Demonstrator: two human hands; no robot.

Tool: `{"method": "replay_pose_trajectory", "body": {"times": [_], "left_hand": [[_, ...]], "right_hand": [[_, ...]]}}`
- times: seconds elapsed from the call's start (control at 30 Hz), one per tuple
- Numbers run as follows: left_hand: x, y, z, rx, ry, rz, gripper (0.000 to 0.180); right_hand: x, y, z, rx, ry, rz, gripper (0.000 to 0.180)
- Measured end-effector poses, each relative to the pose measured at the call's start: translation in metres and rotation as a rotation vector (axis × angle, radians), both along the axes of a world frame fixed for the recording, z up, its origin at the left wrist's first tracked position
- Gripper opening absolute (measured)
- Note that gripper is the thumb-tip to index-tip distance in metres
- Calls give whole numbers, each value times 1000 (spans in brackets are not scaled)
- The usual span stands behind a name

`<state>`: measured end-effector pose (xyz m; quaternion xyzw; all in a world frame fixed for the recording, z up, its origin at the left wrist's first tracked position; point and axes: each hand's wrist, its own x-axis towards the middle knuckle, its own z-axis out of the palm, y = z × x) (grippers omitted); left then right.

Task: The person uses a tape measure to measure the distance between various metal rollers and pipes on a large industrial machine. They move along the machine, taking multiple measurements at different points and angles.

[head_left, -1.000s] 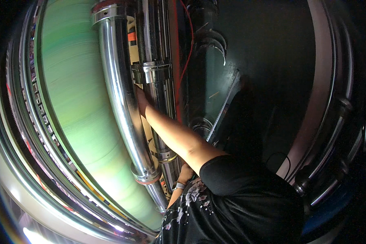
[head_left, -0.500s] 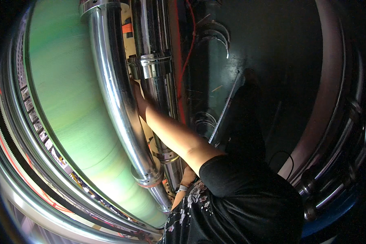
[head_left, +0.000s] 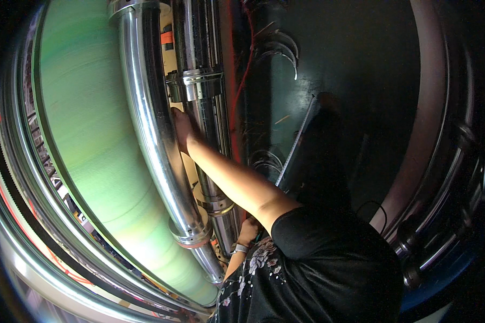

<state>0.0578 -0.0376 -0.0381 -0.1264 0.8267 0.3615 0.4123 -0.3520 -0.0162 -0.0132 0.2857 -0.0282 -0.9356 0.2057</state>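
My right hand (head_left: 182, 125) reaches up between a shiny steel roller (head_left: 151, 113) and the darker metal shaft (head_left: 207, 116) beside it. The roller hides part of its fingers, so I cannot see whether it holds anything. Below, close to my floral shirt front, my left hand (head_left: 248, 231) is curled beside the lower end of the dark shaft, with a band on its wrist. A small teal bit shows at its edge, too little to name. Collars (head_left: 202, 81) ring the shaft, and another collar (head_left: 191, 232) sits low on the steel roller.
A wide green cylinder (head_left: 91, 124) fills the left. Curved metal rails (head_left: 48, 204) run along the far left. On the right, a dark floor (head_left: 339, 59) carries a thin pale strip (head_left: 299, 137) and cut ring pieces (head_left: 285, 51). A red cable (head_left: 248, 64) hangs beside the shaft.
My right hand has shifted slightly down and more of it shows beside the roller. My left hand has come a little further into view above the shirt. The whole view has shifted slightly.
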Motion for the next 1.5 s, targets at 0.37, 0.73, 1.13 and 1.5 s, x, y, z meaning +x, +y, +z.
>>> {"method": "replay_pose_trajectory", "body": {"times": [0.37, 0.73, 1.13, 1.5], "left_hand": [[-6, 11, 13, -77, -100, 34, 28], [-29, 25, 31, -78, -180, 149, 25], [-91, 42, 61, -110, -175, 156, 16], [-47, 12, 36, 40, -4, 419, 22]], "right_hand": [[2, -20, -17, 127, 117, 6, 21], [-7, -37, -38, 344, -96, 117, 27], [13, 153, -19, 774, 429, 574, 32], [-31, 161, -32, 1137, 460, 428, 39]]}}
